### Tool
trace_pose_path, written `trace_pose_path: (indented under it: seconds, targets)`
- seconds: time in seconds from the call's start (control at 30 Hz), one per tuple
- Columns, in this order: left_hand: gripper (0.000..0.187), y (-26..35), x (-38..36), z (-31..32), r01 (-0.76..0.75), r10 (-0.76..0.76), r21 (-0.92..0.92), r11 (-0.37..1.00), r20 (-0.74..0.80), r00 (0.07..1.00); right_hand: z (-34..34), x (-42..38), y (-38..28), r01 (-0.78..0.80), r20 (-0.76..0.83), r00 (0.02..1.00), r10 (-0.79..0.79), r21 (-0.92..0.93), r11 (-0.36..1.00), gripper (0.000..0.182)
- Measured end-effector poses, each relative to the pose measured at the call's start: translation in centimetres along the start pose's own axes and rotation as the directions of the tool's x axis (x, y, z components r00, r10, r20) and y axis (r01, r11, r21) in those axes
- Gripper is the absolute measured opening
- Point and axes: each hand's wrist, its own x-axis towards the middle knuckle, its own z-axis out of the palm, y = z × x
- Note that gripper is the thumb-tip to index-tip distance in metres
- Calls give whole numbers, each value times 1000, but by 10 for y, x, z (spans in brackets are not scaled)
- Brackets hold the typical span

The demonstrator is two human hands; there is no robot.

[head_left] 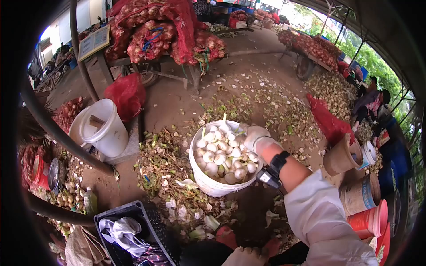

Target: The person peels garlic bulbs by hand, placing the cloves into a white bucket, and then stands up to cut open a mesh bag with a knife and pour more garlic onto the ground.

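A white bucket (217,188) full of white garlic bulbs (219,157) stands on the ground in front of me. My right hand (258,138), in a pale glove, is at the bucket's far right rim, beside the bulbs. Its fingers look bent, and whatever they may hold is hidden. One bulb with a longer stem (225,127) lies at the far rim, left of this hand. At the bottom edge, between reddish shoes (226,237), a pale shape with dark tips (244,257) looks like my left hand; its fingers are not clear.
Trimmings and peelings (166,177) cover the ground around the bucket. A black crate (141,207) with cloth stands at lower left, near metal poles (66,137) and a white bucket (111,139). Buckets (339,159) line the right. A loaded cart (195,80) stands ahead; people sit far right.
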Motion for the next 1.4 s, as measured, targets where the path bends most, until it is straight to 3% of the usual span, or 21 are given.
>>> trace_pose_path:
  seconds: [0.03,0.1,0.17,0.27,0.33,0.37,0.43,0.5,0.53,0.57,0.63,0.7,0.73,0.77,0.83,0.97,1.03,1.07,1.23,1.37,1.4]
  targets:
    - [27,-1,0,-2,5,-5,-1,1000,-9,1000,-10,-5,-13,9,-1,1000,-9,-6,1000,45]
    - [27,0,2,-6,37,-37,-37,999,21,999,-14,-7,-29,266,-254,912,-323,-234,935,51]
    - [27,-2,3,-5,34,-34,-32,999,9,999,16,11,-42,425,-216,832,-510,-342,838,41]
    - [29,-5,5,-7,50,-49,-38,998,38,998,44,32,-41,508,-132,817,-561,-297,809,42]
    - [30,-5,5,-9,78,-73,-66,995,76,994,34,35,-48,341,55,938,-342,-317,885,45]
    - [32,-7,4,-10,83,-81,-97,992,26,996,30,30,-48,348,57,936,-348,-320,881,45]
    - [34,-6,3,-20,82,-85,-124,989,-22,996,8,10,-43,322,-66,938,-341,-203,925,48]
    - [37,1,2,-36,100,-172,-248,964,-288,942,-17,-32,-35,324,-198,919,-340,-109,940,46]
    - [41,-1,0,-45,71,-151,-201,977,-416,897,-26,-57,-28,369,-177,925,-337,198,908,46]
    - [41,-9,0,-37,66,-136,-133,989,-631,764,-29,-82,-20,367,-155,929,-335,489,791,47]
    - [60,-15,0,-51,115,-313,-323,939,-672,671,-27,-128,-4,601,-145,775,-615,474,644,45]
    - [81,-17,-1,-55,270,-348,-233,934,-761,547,-40,-185,-14,619,-155,740,-655,538,572,42]
    - [79,-18,-1,-55,220,-317,-232,947,-770,553,-47,-209,-19,596,-121,753,-647,544,591,40]
    - [69,-17,0,-55,95,-374,-401,911,-708,600,-52,-229,-23,574,-89,763,-640,549,608,39]
    - [54,-27,2,-26,57,-407,-557,829,-529,745,-53,-257,-26,540,-120,806,-580,549,638,34]
    - [41,-23,-2,-21,-111,-413,-633,766,-617,670,-61,-287,-21,515,-216,846,-488,566,644,27]
    - [37,-11,-7,-31,-197,-186,-362,911,-788,587,-77,-290,-19,726,-315,687,-655,343,596,22]
    - [33,-2,-12,-38,-181,-182,-360,915,-770,612,-87,-300,-18,634,-242,769,-592,409,656,17]
    - [25,6,-13,-33,-240,-180,-440,865,-719,672,-94,-333,-22,669,-320,742,-589,391,632,12]
    - [15,21,-16,-31,-386,-213,-550,740,-737,642,-78,-360,-23,645,-409,720,-561,95,759,11]
    - [15,22,-15,-33,-427,-386,-738,523,-652,653,-59,-368,-18,705,-366,680,-635,90,703,12]
